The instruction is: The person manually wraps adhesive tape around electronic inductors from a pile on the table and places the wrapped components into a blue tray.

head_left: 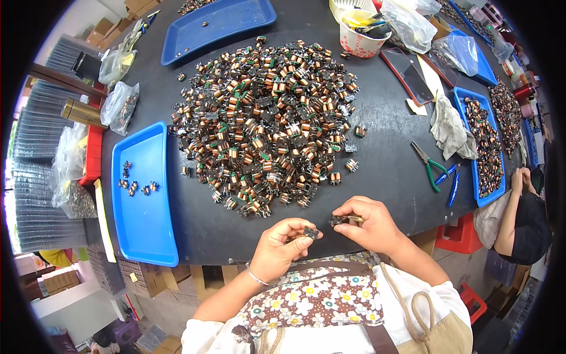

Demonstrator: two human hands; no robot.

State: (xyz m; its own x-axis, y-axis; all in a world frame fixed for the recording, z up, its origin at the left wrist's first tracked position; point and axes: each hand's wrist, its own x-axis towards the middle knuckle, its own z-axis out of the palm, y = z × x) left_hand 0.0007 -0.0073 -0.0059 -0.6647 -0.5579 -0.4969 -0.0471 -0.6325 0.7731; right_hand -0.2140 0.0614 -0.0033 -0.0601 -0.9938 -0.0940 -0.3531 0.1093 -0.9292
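Observation:
My left hand (pixel 278 246), with a bangle at its wrist, is closed with finger and thumb on a small black coil component (pixel 311 233) near the table's front edge. Just to the right, my right hand (pixel 375 225) pinches another dark coil component (pixel 337 220); the two parts are close but apart. Fingers cover much of both pieces. Beyond my hands lies a big heap of copper-wound coil components (pixel 265 124), with black bases, metal pins and some green tape. A few loose coils (pixel 335 178) lie along its right side.
At left, a blue tray (pixel 144 224) holds several coils; a darker blue tray (pixel 221 26) stands at the back. On the right are green-handled pliers (pixel 429 165), blue pens (pixel 454 189), a grey cloth (pixel 449 127), a phone (pixel 408 76) and a filled blue tray (pixel 479 97). Another person (pixel 522 218) sits far right.

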